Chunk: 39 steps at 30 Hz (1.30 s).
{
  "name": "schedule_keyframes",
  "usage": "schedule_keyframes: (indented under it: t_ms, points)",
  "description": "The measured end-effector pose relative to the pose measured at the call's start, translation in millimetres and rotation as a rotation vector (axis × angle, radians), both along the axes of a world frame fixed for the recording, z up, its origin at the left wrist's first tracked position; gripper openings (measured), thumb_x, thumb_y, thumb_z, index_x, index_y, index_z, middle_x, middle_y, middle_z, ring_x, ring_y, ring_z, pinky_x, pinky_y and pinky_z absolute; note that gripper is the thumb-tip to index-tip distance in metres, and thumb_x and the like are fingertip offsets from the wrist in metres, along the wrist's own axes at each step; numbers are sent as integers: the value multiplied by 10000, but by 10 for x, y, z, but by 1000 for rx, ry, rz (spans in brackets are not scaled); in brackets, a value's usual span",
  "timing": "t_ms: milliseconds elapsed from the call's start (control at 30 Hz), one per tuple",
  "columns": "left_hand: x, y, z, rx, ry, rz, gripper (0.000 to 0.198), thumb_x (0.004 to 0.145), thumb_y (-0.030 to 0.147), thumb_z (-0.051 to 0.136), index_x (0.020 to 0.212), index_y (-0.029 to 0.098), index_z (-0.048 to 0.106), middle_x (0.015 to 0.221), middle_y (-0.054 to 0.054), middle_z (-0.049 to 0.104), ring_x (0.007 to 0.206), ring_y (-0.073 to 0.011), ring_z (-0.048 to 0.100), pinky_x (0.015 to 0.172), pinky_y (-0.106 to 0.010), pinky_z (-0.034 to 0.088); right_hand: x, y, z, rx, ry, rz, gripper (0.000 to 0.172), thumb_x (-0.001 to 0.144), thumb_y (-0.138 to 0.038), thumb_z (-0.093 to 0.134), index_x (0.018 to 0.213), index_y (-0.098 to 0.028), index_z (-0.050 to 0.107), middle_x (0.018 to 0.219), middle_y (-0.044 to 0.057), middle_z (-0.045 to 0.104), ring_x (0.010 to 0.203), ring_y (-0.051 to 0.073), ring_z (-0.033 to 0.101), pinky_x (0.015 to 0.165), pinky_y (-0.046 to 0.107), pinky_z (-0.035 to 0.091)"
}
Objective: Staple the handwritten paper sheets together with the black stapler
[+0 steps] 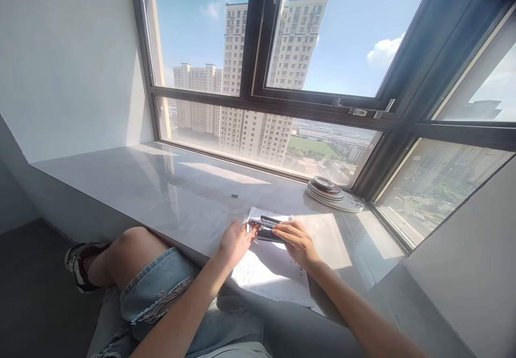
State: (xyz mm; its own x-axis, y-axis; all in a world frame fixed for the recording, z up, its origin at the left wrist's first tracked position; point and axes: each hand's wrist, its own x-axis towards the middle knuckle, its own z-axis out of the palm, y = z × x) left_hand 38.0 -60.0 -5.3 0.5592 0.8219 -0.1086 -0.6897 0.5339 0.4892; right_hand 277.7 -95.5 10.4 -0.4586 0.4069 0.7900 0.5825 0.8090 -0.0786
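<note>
A black and metal stapler [267,235] is held low over the white paper sheets [268,274], its arms apart. My left hand [236,241] has its fingers closed at the stapler's left end. From the other side, my right hand [297,241] grips the stapler's right part with thumb and fingers. The fingertips partly cover the stapler, so small details between them are hidden. Printed lines show on the paper, which lies on the sill beneath both hands. Beyond the hands, a small dark strip [234,195] rests on the sill.
The pale tiled windowsill [108,178] runs along a dark-framed window [258,102]. In the right corner, a stack of round plates or discs [328,188] stands near the glass. My bent knee [135,240] is beside the sill's front edge.
</note>
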Motion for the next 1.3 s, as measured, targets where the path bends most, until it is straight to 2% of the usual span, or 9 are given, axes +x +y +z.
schedule_keyframes:
  t_ms: [200, 300, 400, 500, 633, 800, 933, 1067, 1300]
  points:
    - [19, -25, 34, -76, -38, 67, 319, 983, 331, 442, 1076, 135, 676, 1170, -166, 706, 1223, -263, 639, 991, -348, 551, -26, -14, 43, -5, 84, -7, 405, 962, -67, 553, 1252, -316, 688, 1135, 55, 753, 1025, 233, 665, 868, 434, 566]
    - [22, -34, 41, -49, 8, 107, 270, 950, 253, 465, 1036, 126, 687, 1226, -172, 696, 1257, -261, 618, 1027, -328, 531, -21, -16, 52, -71, 195, -70, 323, 957, -125, 585, 1193, -301, 716, 1116, 63, 754, 1006, 239, 669, 764, 388, 581]
    - [22, -45, 26, 47, 71, 92, 279, 823, 121, 526, 1041, 139, 700, 1279, -149, 690, 1343, -265, 557, 1128, -337, 453, 7, -8, 50, -183, 342, -161, 227, 920, -212, 666, 1126, -273, 739, 1091, 74, 755, 964, 245, 678, 669, 341, 560]
    - [25, -58, -2, 182, 140, 93, 381, 702, 53, 589, 1047, 171, 701, 1276, -131, 698, 1395, -293, 506, 1190, -396, 386, 48, 30, 21, -350, 470, -239, 240, 843, -282, 747, 1079, -239, 747, 1043, 71, 759, 877, 240, 688, 710, 351, 557]
    - [29, -70, -27, 232, 196, 42, 432, 664, 34, 642, 1068, 180, 691, 1296, -140, 690, 1377, -318, 527, 1226, -449, 337, 85, 118, -59, -559, 591, -253, 319, 755, -323, 792, 1043, -194, 748, 984, 70, 767, 864, 248, 704, 771, 365, 566]
    - [17, -78, -34, 276, 192, -25, 469, 700, 62, 643, 1158, 163, 660, 1352, -147, 660, 1354, -307, 556, 1239, -465, 327, 81, 159, -116, -669, 604, -219, 373, 724, -319, 805, 1066, -182, 750, 1019, 79, 770, 898, 250, 712, 818, 367, 564]
    - [1, -104, -7, 308, 209, -54, 430, 761, 99, 647, 1190, 133, 650, 1400, -177, 623, 1363, -314, 547, 1236, -477, 329, 77, 156, -133, -702, 575, -243, 402, 713, -333, 807, 1076, -168, 758, 1014, 87, 772, 918, 267, 708, 848, 391, 553]
    - [-8, -151, 56, 345, 261, -98, 390, 820, 131, 656, 1210, 131, 663, 1431, -186, 597, 1378, -321, 530, 1229, -470, 340, 65, 152, -117, -736, 561, -294, 430, 690, -326, 808, 1081, -154, 755, 989, 86, 768, 876, 260, 698, 809, 380, 552]
    - [-27, -199, 98, 407, 311, -142, 434, 900, 211, 666, 1319, 110, 616, 1454, -218, 565, 1363, -325, 543, 1195, -493, 372, 11, 107, -5, -741, 476, -281, 329, 756, -359, 762, 1033, -184, 736, 963, 60, 751, 847, 224, 675, 774, 339, 534]
